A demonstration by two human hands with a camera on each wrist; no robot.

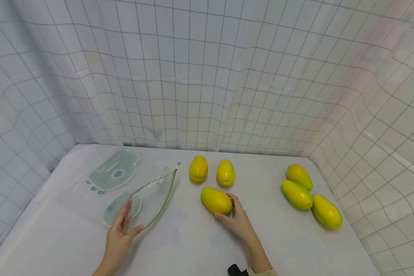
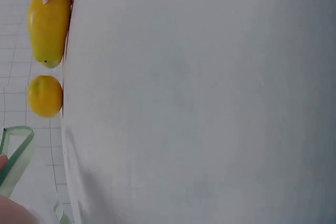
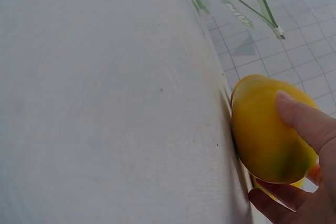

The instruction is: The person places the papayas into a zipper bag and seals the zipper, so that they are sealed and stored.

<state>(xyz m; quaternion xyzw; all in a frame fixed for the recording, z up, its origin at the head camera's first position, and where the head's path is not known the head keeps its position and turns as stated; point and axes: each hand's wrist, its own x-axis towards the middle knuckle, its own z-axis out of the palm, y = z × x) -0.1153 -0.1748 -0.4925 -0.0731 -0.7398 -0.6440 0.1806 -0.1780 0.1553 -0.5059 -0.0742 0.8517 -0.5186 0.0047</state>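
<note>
My right hand (image 1: 239, 220) grips a yellow papaya (image 1: 215, 200) low over the white table, thumb on the near side and fingers round its right end. In the right wrist view, the thumb lies across this papaya (image 3: 270, 129). At the left, my left hand (image 1: 119, 237) is at the near end of a clear zip bag (image 1: 151, 197) with green edging and pale green animal prints. Its thumb and spread fingers touch opposite edges of the mouth, which gapes. Two papayas, one left (image 1: 198, 168) and one right (image 1: 225, 173), lie just beyond the held one.
Three more yellow-green papayas (image 1: 296, 194) lie close together at the right of the table (image 1: 262, 245). A white gridded curtain (image 1: 207, 76) encloses the back and both sides. The bag's printed body (image 1: 114, 172) spreads over the table's left part.
</note>
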